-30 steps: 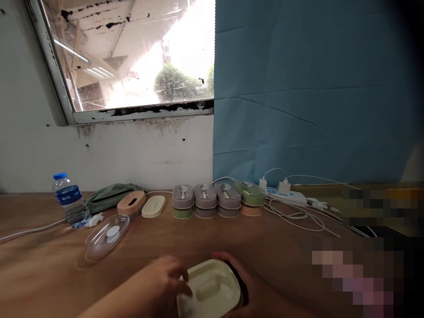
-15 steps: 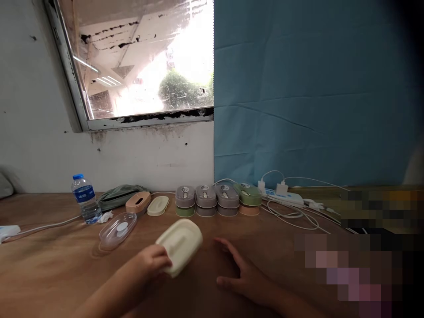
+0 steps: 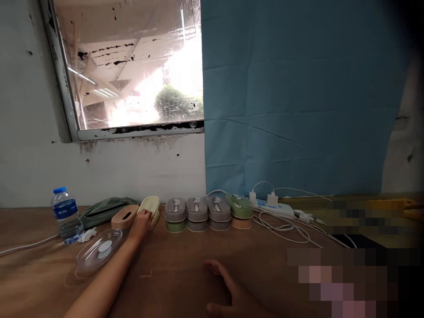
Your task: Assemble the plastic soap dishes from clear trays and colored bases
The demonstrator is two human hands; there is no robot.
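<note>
At the back of the table, my left hand (image 3: 141, 225) has its fingers closed on the near edge of a cream oval lid-like piece (image 3: 149, 205). It is over another cream oval piece, mostly hidden; whether they touch I cannot tell. Just left of that hand stands a peach oval box (image 3: 123, 216) with a dark slot on top. A clear plastic lid (image 3: 96, 254) with a white round spot lies beside my left forearm. My right hand (image 3: 228, 287) rests low at the front, thumb and fingers apart, holding nothing.
Several two-tier lunch boxes (image 3: 196, 214) in grey, green and peach stand in a row at the back. A water bottle (image 3: 66, 216), crumpled tissue (image 3: 88, 235) and green pouch (image 3: 102, 213) are at left. A power strip (image 3: 276, 208) and loose white cables (image 3: 281, 227) lie right.
My left hand has carried the cream piece from the middle of the table back and left to the other cream piece. My right hand stays open near the front. The view has shifted slightly.
</note>
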